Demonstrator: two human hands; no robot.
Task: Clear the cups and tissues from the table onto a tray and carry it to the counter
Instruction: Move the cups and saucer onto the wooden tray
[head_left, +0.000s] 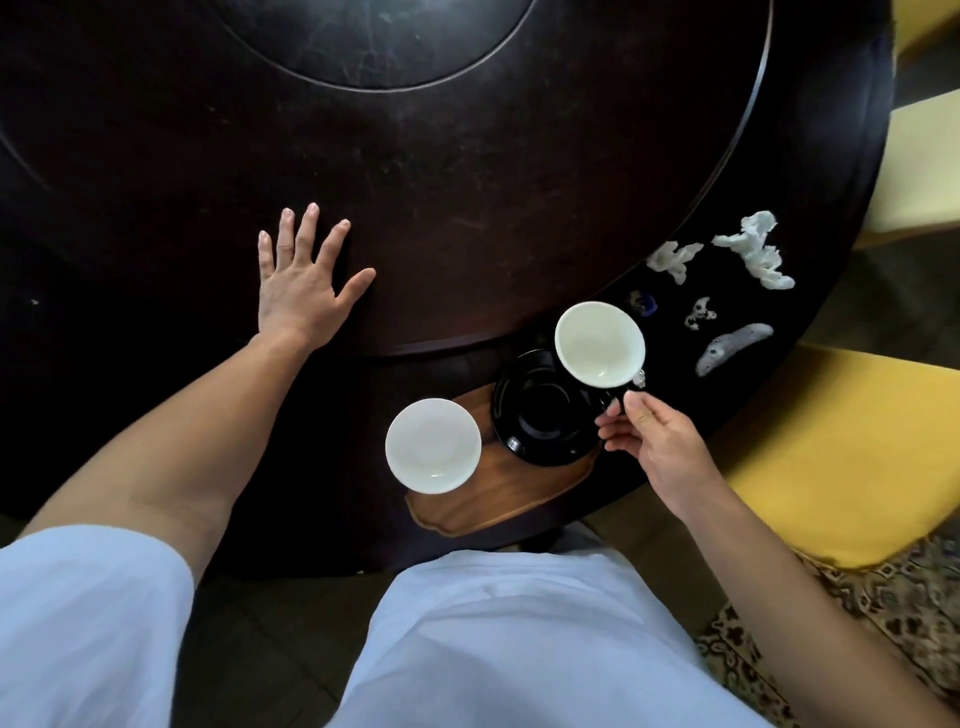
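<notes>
On the tray (498, 506) at the table's (441, 208) near edge sat a white cup (432, 445) and a black saucer (543, 415), above which the right hand (657, 441) held its grip pinched on a second cup's (600, 344) handle, tissues (753, 249) lay beyond, and the left hand (298, 283) rested flat, fingers spread.

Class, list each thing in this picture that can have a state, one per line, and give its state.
Left hand: open, flat on the dark round wooden table.
Right hand: pinching the handle of the black cup with white inside; cup empty, held above the black saucer.
White cup: empty, upright on the brown wooden tray.
Crumpled white tissues: on the table, off the tray.
</notes>
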